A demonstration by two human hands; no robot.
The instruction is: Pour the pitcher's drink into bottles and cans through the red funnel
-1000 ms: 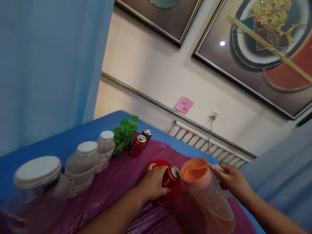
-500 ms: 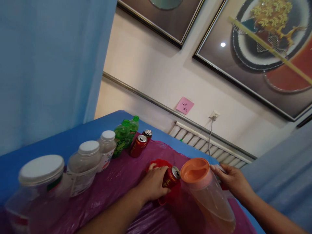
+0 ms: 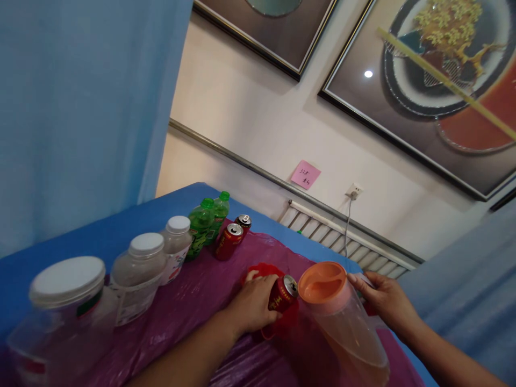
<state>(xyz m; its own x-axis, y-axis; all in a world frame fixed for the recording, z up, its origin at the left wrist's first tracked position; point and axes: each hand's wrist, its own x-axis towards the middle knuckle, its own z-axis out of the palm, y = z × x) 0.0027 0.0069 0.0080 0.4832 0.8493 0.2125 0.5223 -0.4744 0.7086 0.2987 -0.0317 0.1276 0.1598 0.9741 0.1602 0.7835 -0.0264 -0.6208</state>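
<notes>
My left hand [image 3: 255, 304] is wrapped round a red drink can [image 3: 283, 293], which leans over a red plastic basin [image 3: 264, 270]. Tilted toward the can is a clear pitcher [image 3: 346, 333] with an orange lid [image 3: 323, 282] and liquid low inside. Its lid sits right beside the can's silver top. My right hand [image 3: 381, 295] grips the pitcher by its handle, mostly hidden behind the fingers. Whether liquid flows between pitcher and can does not show.
Several containers line the left: white-lidded jars [image 3: 139, 277], green bottles [image 3: 201, 228] and two more cans [image 3: 229, 242]. Purple plastic sheeting [image 3: 193, 309] covers part of the blue table [image 3: 121, 220]. Behind stand a radiator [image 3: 322, 231] and a wall socket [image 3: 354, 191]; blue curtains [image 3: 80, 107] hang at the sides.
</notes>
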